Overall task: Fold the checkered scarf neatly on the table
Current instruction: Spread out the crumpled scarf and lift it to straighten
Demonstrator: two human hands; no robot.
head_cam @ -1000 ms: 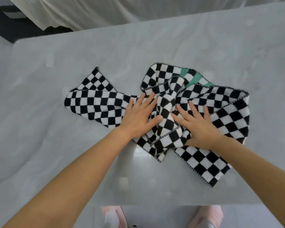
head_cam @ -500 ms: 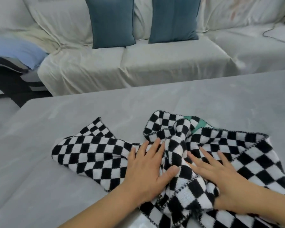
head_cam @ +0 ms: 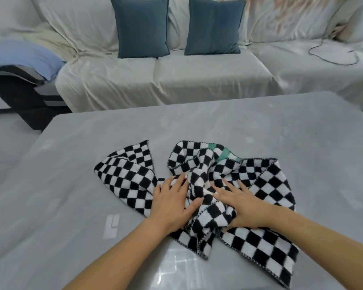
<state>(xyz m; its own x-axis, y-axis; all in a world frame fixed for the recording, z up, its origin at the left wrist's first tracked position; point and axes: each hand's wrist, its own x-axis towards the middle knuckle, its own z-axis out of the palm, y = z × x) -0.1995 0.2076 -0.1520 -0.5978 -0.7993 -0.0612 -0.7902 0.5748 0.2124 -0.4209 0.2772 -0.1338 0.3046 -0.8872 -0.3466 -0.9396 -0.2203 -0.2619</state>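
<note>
A black-and-white checkered scarf [head_cam: 126,178] lies crumpled on the grey table [head_cam: 71,185], with a green patch showing at its far edge. One end spreads to the left, another runs to the near right. My left hand [head_cam: 172,204] rests flat on the scarf just left of the bunched middle, fingers straight. My right hand [head_cam: 241,204] lies flat on the scarf right of the bunch, fingers straight, thumb tucked at the bunched fold.
A sofa under a pale cover [head_cam: 155,80] stands behind the table with two blue cushions [head_cam: 142,28]. A thin cable [head_cam: 333,57] lies on its right seat. A blue blanket [head_cam: 19,55] lies on a dark seat at the far left.
The view has tilted up, bringing the sofa and cushions into sight. Both hands stay flat on the scarf's middle, with hardly any shift.
</note>
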